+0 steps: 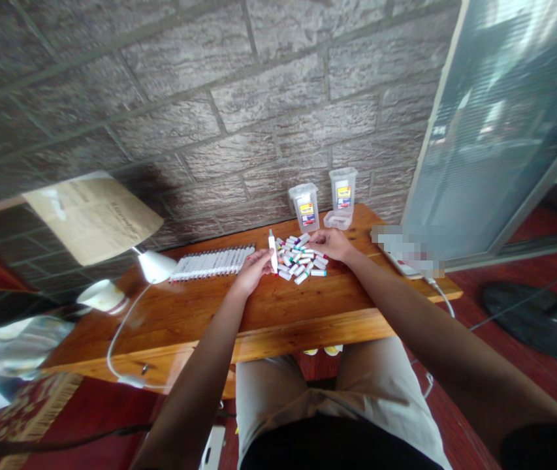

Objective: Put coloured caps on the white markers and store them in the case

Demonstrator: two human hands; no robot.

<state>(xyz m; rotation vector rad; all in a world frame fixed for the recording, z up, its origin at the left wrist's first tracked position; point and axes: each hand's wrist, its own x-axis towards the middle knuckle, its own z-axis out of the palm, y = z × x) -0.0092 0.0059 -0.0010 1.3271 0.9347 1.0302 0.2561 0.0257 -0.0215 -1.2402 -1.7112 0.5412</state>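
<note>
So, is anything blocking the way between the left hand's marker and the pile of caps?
Nothing visible does: the left hand holds the marker right at the left edge of the pile of caps. The right hand is at the pile's right side.

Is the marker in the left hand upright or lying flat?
Upright: the marker is held nearly vertical by the left hand, grey end up.
</note>
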